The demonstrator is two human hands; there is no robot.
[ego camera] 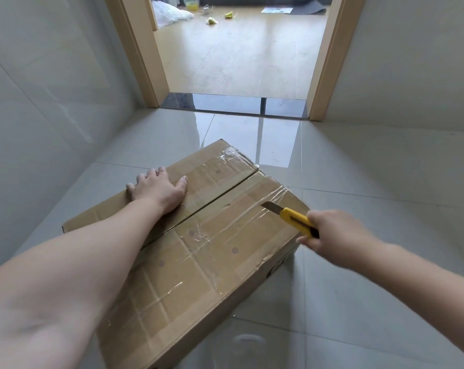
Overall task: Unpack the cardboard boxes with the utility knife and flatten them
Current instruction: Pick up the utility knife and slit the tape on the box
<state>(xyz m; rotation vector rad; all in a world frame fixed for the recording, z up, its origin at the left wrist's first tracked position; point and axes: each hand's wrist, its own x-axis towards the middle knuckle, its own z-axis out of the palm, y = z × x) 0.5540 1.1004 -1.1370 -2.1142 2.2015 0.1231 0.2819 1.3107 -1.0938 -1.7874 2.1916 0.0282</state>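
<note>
Your brown taped cardboard box sits on the glossy grey tile floor; your left hand presses it flat, fingers straight; your right hand grips the yellow utility knife; expect stiff board, slick tape; brace near the seam.

Left hand presses cardboard box; right hand holds utility knife.

The cardboard box fills the middle of the tiled floor. A wall stands near its left side, leaving a narrow strip. Bare tiles lie open to the right and ahead to the doorway.
</note>
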